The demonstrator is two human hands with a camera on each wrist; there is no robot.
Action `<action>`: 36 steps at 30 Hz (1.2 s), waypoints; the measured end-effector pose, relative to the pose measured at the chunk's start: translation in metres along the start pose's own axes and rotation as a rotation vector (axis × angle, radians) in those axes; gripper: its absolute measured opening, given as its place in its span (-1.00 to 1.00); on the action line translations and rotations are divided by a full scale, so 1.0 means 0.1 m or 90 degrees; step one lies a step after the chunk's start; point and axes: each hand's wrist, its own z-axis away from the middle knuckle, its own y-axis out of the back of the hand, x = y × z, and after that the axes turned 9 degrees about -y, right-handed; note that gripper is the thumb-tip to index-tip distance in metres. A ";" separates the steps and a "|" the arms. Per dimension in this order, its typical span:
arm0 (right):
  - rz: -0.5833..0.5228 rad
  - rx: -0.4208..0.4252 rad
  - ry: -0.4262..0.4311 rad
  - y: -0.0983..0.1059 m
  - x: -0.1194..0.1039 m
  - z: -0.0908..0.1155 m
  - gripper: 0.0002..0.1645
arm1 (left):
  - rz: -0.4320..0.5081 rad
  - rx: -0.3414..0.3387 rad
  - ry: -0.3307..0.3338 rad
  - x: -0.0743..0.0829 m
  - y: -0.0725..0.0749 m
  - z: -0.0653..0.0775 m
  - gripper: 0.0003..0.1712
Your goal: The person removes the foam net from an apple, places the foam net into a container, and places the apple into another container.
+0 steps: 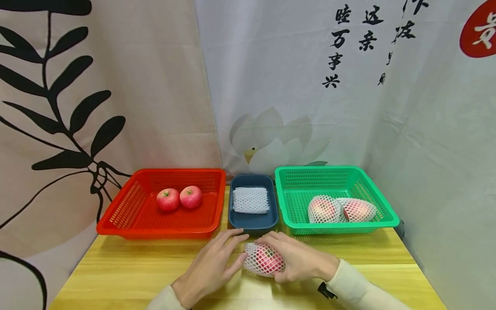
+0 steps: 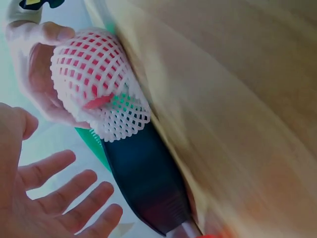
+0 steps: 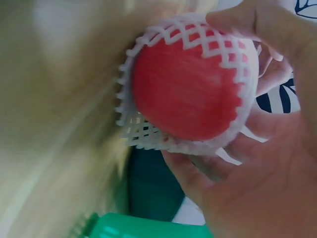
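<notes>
A red apple [image 3: 183,94] sits inside a white foam net sleeve [image 1: 252,258], low over the front of the wooden table. My right hand [image 1: 302,258] grips the sleeved apple from the right, thumb on one side and fingers on the other. In the right wrist view, bare red skin shows through the sleeve's open end. The sleeve's other end hangs loose past the apple in the left wrist view. To the left of the apple is my left hand [image 1: 215,265], its fingers spread and holding nothing; the left wrist view shows a gap between them.
A red basket [image 1: 128,228] at the back left holds two bare apples [image 1: 180,198]. A dark blue tray [image 1: 253,221] in the middle holds flat white foam nets [image 1: 251,200]. The green basket [image 1: 298,230] at the back right has two sleeved apples [image 1: 324,209].
</notes>
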 end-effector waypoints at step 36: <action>-0.119 0.140 -0.060 -0.32 0.17 0.12 0.15 | 0.023 0.024 0.013 -0.07 -0.15 0.04 -0.65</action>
